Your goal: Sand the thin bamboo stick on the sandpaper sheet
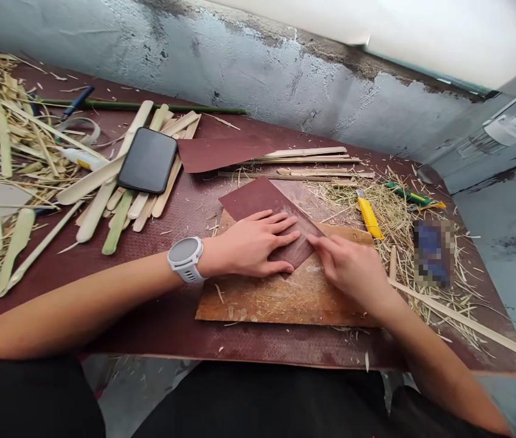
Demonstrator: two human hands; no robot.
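Note:
My left hand [262, 243] lies flat with its fingers spread on a dark red-brown sheet of sandpaper [253, 198]. The sheet rests at an angle on a worn wooden board [262, 304], and pale dust marks its right part. At the sheet's right edge, my right hand [353, 267] is closed, thumb and fingers pinched together. A long thin bamboo strip [468, 322] runs out from beneath this hand toward the lower right. The strip lines up with the pinched fingertips, though the fingers cover the gripped part.
Right of the board, a yellow utility knife [370, 216] and a green one [408, 193] lie among bamboo shavings [395, 225]. A phone [148, 159] rests on bamboo slats [98, 213] at left. Another sandpaper sheet [221, 153] lies behind. A wall [240, 67] borders the table.

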